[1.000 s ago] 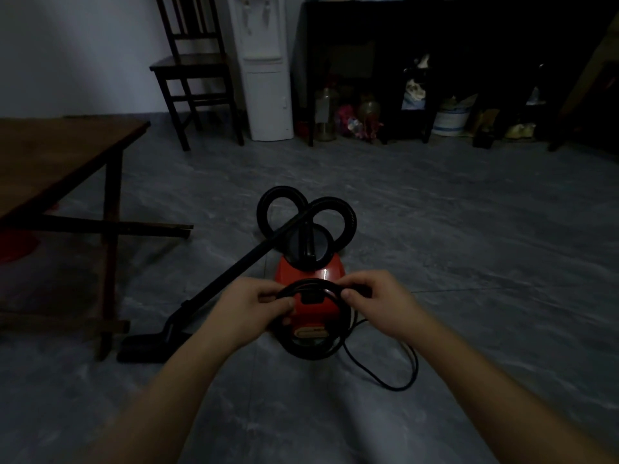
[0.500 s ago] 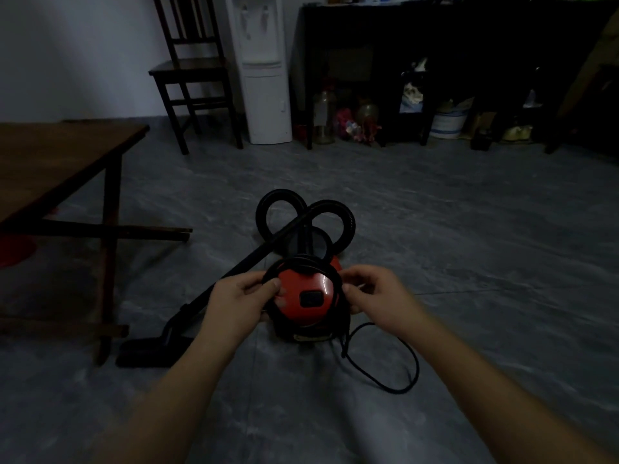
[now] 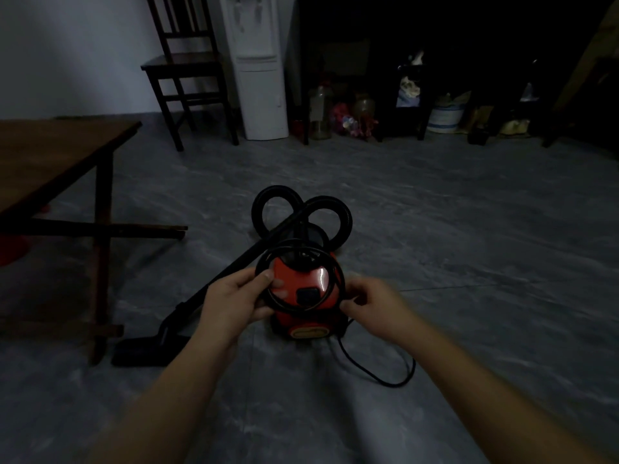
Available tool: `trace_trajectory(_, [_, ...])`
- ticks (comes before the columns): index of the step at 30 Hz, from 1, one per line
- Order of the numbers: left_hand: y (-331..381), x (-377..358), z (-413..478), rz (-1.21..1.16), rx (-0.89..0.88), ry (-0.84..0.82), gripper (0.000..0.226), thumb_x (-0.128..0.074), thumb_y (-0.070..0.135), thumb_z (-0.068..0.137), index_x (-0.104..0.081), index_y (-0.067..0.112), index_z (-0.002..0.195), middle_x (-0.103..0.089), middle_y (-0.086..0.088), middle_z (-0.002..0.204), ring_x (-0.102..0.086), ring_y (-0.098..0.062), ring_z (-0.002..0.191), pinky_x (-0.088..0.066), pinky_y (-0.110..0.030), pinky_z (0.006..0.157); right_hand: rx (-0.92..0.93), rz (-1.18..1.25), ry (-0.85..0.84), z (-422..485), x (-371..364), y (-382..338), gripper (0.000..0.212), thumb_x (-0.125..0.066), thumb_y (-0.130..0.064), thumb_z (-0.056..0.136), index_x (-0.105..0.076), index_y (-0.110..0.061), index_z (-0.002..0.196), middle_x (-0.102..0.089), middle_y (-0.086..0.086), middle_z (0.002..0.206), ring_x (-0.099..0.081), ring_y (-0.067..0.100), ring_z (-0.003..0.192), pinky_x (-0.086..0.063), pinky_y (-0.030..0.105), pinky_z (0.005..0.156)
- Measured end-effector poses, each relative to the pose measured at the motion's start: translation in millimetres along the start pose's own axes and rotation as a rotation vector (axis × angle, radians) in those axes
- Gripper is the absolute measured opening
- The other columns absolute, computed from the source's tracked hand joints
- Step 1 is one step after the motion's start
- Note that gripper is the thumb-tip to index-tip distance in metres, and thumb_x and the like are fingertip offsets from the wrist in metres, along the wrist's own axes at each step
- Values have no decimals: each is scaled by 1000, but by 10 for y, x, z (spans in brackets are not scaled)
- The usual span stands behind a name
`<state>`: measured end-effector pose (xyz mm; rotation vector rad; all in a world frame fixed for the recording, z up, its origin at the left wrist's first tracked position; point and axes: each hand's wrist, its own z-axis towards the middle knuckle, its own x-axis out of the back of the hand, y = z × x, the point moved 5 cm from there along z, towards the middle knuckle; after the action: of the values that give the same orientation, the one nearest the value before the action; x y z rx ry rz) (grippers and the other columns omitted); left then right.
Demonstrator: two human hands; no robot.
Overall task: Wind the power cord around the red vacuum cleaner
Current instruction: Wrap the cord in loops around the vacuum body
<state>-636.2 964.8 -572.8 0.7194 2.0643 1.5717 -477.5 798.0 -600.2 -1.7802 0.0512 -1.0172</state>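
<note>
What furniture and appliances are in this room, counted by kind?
Red vacuum cleaner: 1
Wooden table: 1
Dark wooden chair: 1
White water dispenser: 1
Black shelf unit: 1
Total: 5

Red vacuum cleaner (image 3: 303,281): glossy smooth plastic, bright highlight on shell. Power cord (image 3: 375,371): black, smooth, matt rubbery look. Hose (image 3: 330,204): black, ribbed. Floor (image 3: 469,262): grey, marbled, dull sheen. Bench (image 3: 50,155): brown wood.
</note>
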Motion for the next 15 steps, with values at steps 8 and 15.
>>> trace_trajectory(8, [-73, 43, -6, -55, 15, 115, 16, -62, 14, 95, -73, 4, 91, -78, -13, 91, -76, -24, 85, -62, -30, 67, -52, 82, 178, 13, 131, -12, 8, -75, -28, 85, -74, -31, 77, -75, -4, 76, -71, 13, 72, -59, 34, 71])
trace_trajectory(15, [-86, -6, -61, -40, 0, 167, 17, -60, 14, 97, -72, 2, 94, -77, -13, 90, -76, -23, 85, -63, -31, 70, -141, 378, 93, -1, 6, -48, 6, -75, -16, 87, -72, -18, 91, -73, 7, 78, -70, 16, 67, -60, 35, 72])
